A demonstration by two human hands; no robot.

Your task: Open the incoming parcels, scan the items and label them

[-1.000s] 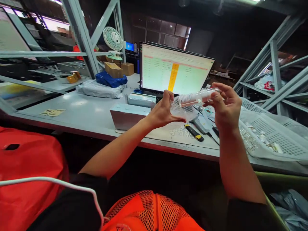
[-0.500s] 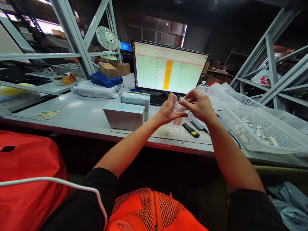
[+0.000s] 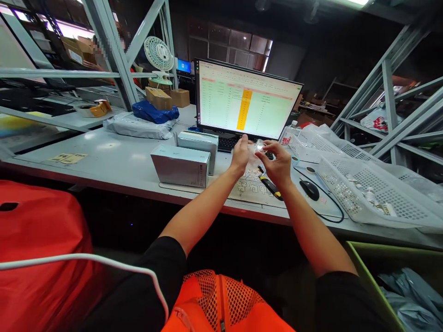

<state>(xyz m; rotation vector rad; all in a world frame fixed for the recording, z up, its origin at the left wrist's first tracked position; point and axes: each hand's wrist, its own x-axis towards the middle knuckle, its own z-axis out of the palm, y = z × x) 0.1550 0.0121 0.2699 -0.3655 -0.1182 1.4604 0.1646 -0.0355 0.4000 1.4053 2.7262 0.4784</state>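
Above the mat in front of the monitor, both hands meet at a small clear, shiny plastic piece (image 3: 259, 146), rounded like a wrapped jar or roll; its exact kind is unclear. My left hand (image 3: 240, 154) is closed around its left side, fingers upright. On its right, my right hand (image 3: 278, 159) pinches the edge between thumb and fingers. Just below lies a black and yellow utility knife (image 3: 272, 186) on the printed mat (image 3: 249, 189). Two pale boxes (image 3: 182, 166) stand to the left of my hands.
The lit monitor (image 3: 247, 99) stands behind a keyboard (image 3: 226, 143). To the right are a mouse (image 3: 309, 189) with its cable, a bottle (image 3: 288, 133) and white perforated baskets (image 3: 346, 203) holding small bottles. A blue bag (image 3: 155, 112) lies on a white package (image 3: 138, 127). Another person (image 3: 100, 53) is at back left.
My hands have come lower and closer to me, with the clear plastic piece turned between them. The right forearm has shifted left, uncovering the mouse. The view has swung slightly; a person now appears at back left.
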